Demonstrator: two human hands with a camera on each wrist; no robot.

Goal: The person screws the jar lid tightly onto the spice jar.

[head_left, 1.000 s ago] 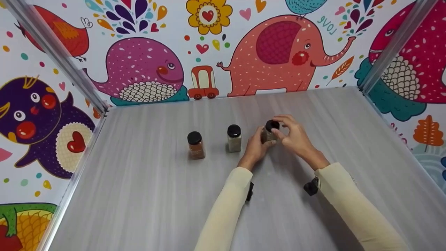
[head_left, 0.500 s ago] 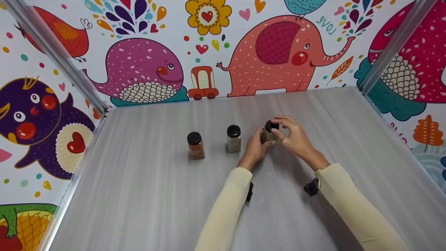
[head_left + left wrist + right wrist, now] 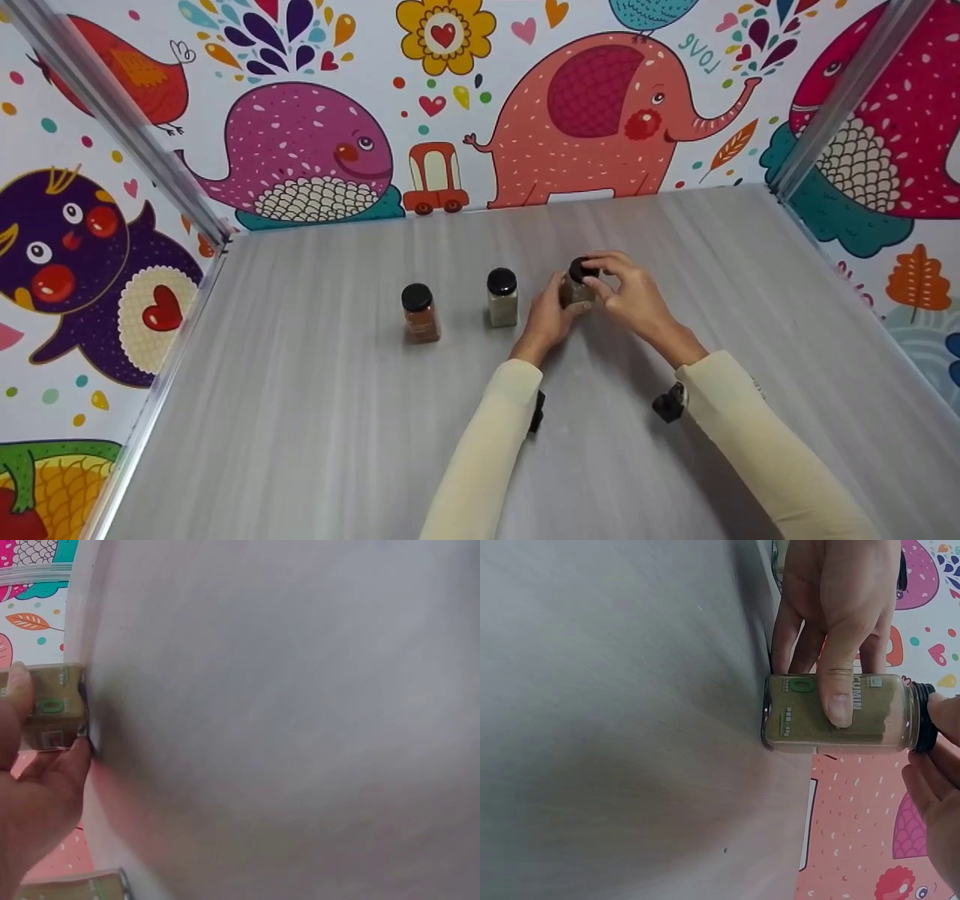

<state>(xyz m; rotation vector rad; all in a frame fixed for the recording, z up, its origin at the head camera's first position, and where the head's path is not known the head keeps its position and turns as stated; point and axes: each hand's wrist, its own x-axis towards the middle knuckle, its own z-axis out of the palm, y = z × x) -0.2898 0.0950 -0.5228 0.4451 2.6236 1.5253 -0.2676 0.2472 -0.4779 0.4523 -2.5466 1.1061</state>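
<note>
A clear glass jar of greenish-brown powder, marked cumin (image 3: 877,720), stands upright at the table's right middle, its base at the tabletop. My left hand (image 3: 547,319) grips its body from the left, with the thumb across the label in the right wrist view. The fingertips of my right hand (image 3: 637,300) pinch the black lid (image 3: 925,718), which sits on the jar's neck. Just left of my left hand stands a second black-lidded jar of pale greenish powder (image 3: 503,307). Further left is a jar of reddish-brown powder (image 3: 424,322), also lidded in black.
The grey wood-grain table (image 3: 315,420) carries the jars. Walls with cartoon animals (image 3: 592,120) enclose its back and sides, with metal posts (image 3: 135,135) at the corners. A small black device (image 3: 669,403) is at the right wrist.
My right fingertips have shifted slightly on the lid, while my left hand keeps its grip. The head view has drifted a little; the other two jars stay put.
</note>
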